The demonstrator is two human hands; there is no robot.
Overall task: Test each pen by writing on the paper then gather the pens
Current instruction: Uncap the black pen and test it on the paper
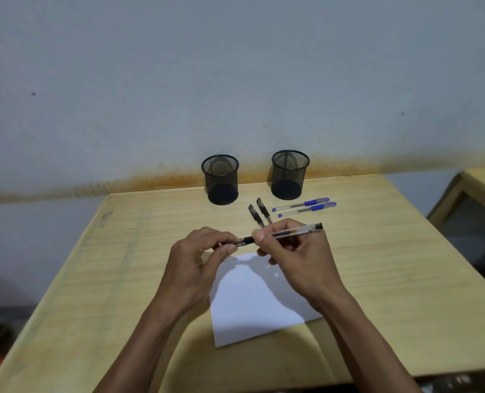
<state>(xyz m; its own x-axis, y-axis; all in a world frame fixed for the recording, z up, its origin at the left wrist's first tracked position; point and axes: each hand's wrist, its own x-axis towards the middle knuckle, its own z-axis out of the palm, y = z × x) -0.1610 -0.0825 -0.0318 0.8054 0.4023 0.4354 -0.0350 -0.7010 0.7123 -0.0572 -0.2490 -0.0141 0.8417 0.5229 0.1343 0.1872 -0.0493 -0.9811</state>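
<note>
Clear plastic black-ink pen [285, 234] is held level above the white paper sheet [252, 302] on the pale wooden worktop [377, 279]. The right hand [295, 256] pinches its barrel; the left hand [198, 256] pinches its cap end. To uncap cleanly, pull straight along the barrel, no twisting. Its long axis runs sideways, tip toward the left grip, tail rising slightly past the right grip

One head-worn wide-angle view looks forward and down, close over the counter [377, 279], wall filling the frame's upper half.
</note>
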